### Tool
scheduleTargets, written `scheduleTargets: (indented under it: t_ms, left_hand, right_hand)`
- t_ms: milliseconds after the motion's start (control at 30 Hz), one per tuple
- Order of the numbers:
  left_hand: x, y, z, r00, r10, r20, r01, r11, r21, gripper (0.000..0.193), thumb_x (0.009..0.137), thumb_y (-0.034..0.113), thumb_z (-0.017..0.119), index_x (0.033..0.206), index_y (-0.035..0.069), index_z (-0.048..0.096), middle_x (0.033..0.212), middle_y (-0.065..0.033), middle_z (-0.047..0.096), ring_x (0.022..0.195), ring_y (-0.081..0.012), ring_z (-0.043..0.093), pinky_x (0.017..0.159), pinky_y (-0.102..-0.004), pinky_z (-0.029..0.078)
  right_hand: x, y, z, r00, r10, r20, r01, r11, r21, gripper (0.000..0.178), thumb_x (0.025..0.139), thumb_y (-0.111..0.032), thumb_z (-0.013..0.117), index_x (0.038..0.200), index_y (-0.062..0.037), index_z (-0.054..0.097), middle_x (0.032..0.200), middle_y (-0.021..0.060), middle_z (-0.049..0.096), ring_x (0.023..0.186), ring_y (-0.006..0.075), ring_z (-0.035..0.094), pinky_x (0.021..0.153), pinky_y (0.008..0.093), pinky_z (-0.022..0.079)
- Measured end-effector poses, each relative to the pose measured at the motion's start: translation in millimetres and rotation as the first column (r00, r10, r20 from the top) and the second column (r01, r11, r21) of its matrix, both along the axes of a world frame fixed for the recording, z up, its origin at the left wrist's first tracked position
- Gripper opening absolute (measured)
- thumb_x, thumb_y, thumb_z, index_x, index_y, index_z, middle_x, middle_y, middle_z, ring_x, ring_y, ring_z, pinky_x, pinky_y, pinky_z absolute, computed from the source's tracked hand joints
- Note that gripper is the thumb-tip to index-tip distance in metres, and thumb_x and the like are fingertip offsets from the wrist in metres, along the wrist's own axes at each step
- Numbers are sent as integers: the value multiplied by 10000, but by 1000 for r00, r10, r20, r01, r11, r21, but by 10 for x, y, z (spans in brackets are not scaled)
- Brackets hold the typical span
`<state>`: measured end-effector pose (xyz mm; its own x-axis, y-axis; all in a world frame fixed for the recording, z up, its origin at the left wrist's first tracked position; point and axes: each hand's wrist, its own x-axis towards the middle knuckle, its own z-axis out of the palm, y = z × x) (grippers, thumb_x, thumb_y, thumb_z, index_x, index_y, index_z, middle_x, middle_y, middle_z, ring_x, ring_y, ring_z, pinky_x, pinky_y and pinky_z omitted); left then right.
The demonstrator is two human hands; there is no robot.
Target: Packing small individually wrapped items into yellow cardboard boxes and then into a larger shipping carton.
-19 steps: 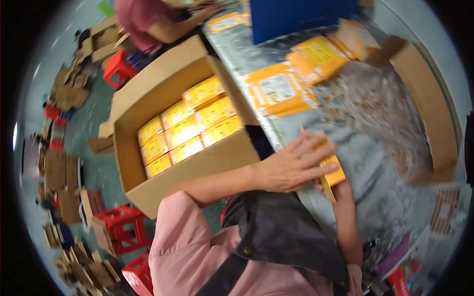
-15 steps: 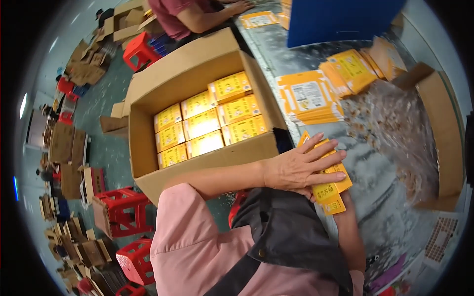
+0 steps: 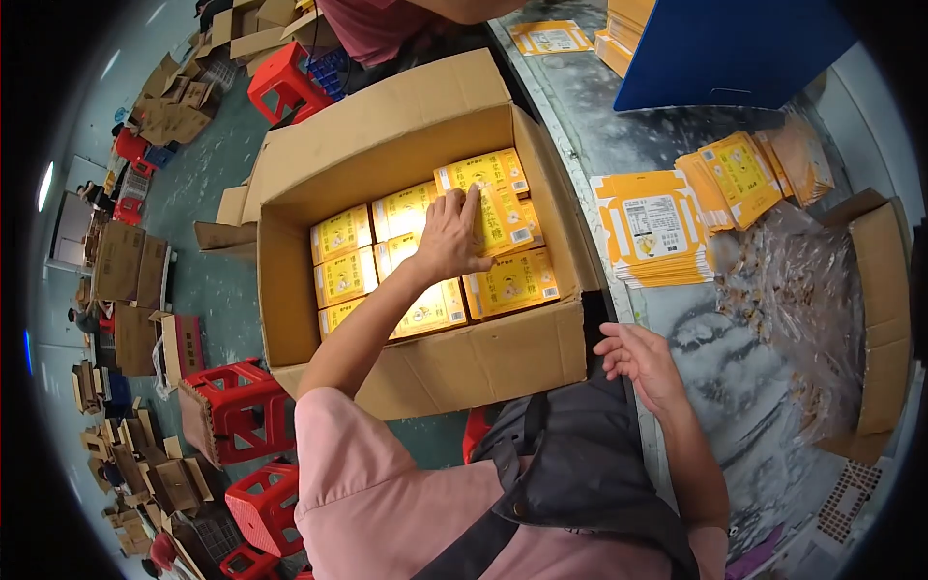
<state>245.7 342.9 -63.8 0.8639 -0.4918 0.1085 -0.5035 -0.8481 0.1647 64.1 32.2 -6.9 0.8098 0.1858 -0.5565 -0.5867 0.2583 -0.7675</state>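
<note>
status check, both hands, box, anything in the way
Left hand on a yellow box inside the carton. Right hand empty, outside it. Carton wall between the hands.

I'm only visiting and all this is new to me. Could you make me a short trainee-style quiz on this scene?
1. True or false: the person's bare right hand is empty.
2. What does the person's bare left hand touch? A) a red plastic stool; B) a small yellow cardboard packet in the open brown cardboard box; C) a blue upright panel.
3. Fill in: the stacked flat orange-and-white cardboard pieces lie on the grey marbled table, to the ____ of that box in the picture.

Key: 1 true; 2 B; 3 right.
</note>
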Motion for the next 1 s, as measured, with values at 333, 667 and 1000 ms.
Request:
scheduleTargets:
  t_ms: [333,667,1000]
  left_hand:
    - [356,-91,-1175,982,-182,44,173,972,161,1071,767,660,671,1435,-85,289,1374,-273,360,1338,-426,299,1139,-518,246]
    - [501,-879,-46,966,26,257,131,808,-575,485,873,70,640,1316,-4,456,1302,-250,437,1209,-440,423,1076,-515,318]
    - [642,-2355,14,981,-144,130,181,924,-338,358,873,268,624,1063,-33,589,1018,-216,594,995,-393,567,1018,-555,354]
  right_hand:
    - [106,-262,-63,972,-234,18,234,968,-92,326,1019,-238,513,1177,38,589,912,112,660,689,122,602,608,248,504]
    - [542,-686,-108,703,478,526,538,125,-833,346,931,-160,608,1221,26,572,1225,179,574,1109,324,568,940,394,466]
    - [524,-527,-466,742,569,354,410,32,-912,553,890,-286,664,1325,22,515,1438,243,399,1331,420,356,1096,484,323]
